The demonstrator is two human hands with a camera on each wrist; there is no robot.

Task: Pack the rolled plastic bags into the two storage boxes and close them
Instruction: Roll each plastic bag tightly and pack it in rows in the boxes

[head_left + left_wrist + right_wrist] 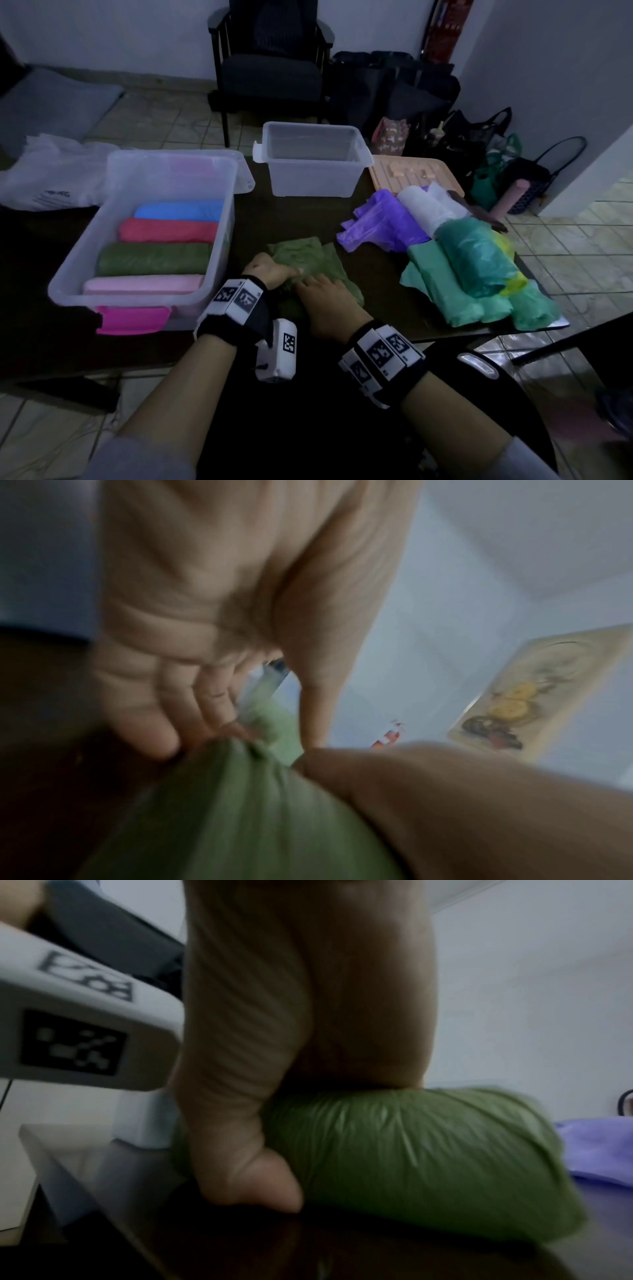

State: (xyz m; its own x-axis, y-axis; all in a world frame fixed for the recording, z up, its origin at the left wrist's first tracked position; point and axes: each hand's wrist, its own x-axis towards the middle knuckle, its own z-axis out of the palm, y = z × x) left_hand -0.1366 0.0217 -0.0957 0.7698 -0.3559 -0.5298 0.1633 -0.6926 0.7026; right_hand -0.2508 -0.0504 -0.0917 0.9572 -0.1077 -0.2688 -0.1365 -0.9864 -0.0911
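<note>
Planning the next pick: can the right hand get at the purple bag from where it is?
Probably yes: the purple bag lies uncovered on the table, right of the green bag, but the right hand grips that bag now.

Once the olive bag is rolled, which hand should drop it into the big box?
Left, probably. The left hand sits on the box side of the olive bag, beside the large box with four rolls. The right hand would have to cross over.

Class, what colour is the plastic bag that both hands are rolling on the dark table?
Olive green plastic bag; clearest in the right wrist view.
</note>
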